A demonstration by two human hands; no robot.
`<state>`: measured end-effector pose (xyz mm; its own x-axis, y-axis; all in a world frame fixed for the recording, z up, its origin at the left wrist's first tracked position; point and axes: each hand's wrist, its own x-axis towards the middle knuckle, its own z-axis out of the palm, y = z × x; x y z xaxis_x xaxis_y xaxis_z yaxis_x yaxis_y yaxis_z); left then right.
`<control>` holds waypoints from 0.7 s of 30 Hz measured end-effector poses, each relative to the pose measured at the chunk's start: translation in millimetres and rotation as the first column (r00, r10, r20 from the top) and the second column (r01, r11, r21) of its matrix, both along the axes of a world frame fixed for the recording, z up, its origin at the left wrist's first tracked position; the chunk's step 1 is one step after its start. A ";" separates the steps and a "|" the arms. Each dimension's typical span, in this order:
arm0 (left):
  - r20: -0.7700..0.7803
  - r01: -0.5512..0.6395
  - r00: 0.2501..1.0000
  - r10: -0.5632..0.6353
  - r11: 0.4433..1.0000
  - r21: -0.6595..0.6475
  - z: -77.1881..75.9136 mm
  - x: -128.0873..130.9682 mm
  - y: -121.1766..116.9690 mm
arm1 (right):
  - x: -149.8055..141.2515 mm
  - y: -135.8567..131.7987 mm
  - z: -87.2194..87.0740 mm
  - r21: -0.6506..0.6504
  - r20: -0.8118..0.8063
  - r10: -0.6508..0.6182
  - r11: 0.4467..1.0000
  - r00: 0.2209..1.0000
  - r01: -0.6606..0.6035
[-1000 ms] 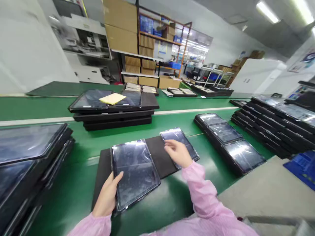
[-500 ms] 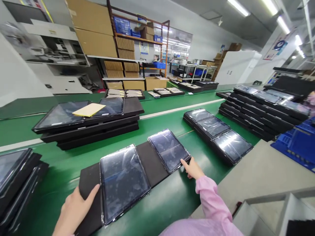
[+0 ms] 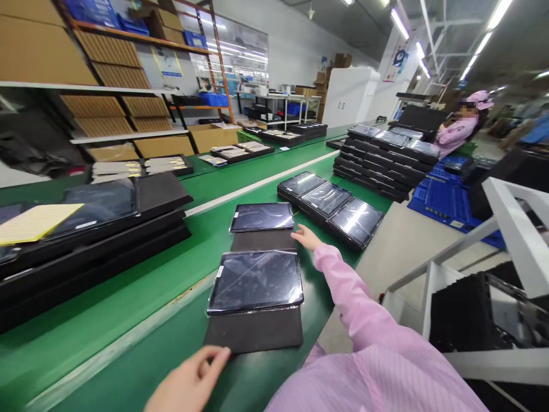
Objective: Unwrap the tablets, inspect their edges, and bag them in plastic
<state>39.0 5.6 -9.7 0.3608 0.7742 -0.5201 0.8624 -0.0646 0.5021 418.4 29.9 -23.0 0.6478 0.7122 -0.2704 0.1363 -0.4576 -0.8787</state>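
In front of me on the green work surface [image 3: 253, 395] lies a flat black tray [image 3: 261, 332] with two film-covered tablet screens: a nearer screen [image 3: 257, 283] and a farther screen [image 3: 262, 217]. Bare black strips show between and below them. My left hand [image 3: 189, 380] pinches the near left corner of this tray, thumb and forefinger close together. At its right edge, level with the strip between the screens, my right hand [image 3: 309, 237] grips with fingertips; its lower fingers are hidden.
Beyond my right hand is a tray of three screens [image 3: 328, 200], with a tall tray stack [image 3: 381, 163] behind. Stacked trays [image 3: 163, 229] with a yellow paper pad [image 3: 38, 223] stand left. A white rack [image 3: 463, 229] is at right; a person in pink [image 3: 458, 134] sits farther back.
My view has swung right. The tray with two screens has turned, its long side now pointing away from me. Both hands have stayed at its edges.
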 end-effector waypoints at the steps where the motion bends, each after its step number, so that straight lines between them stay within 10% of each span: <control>1: -0.012 -0.093 0.995 0.094 0.992 0.086 1.6 2.6 12.6 | -3.9 -17.5 -3.4 -0.001 0.006 -0.007 1.000 1.000 0.007; 4: 0.099 -0.283 0.958 0.269 0.941 0.184 -5.7 14.4 49.7 | -27.7 -85.0 -21.9 -0.046 0.002 -0.074 0.996 0.997 0.074; 9: 0.197 -0.074 0.979 0.060 0.995 0.065 -37.6 50.7 56.2 | -77.6 -174.2 -60.6 -0.093 -0.150 -0.224 0.973 0.963 0.212; 14: 0.405 0.087 0.913 -0.056 0.995 -0.059 -63.7 99.0 -2.2 | -79.1 -200.5 -73.8 0.057 -0.270 -0.507 0.841 0.819 0.539; 21: 0.623 0.141 0.745 0.240 0.855 -0.498 -108.2 141.6 -63.3 | -66.1 -197.2 -60.2 0.161 -0.478 -0.524 0.737 0.705 0.657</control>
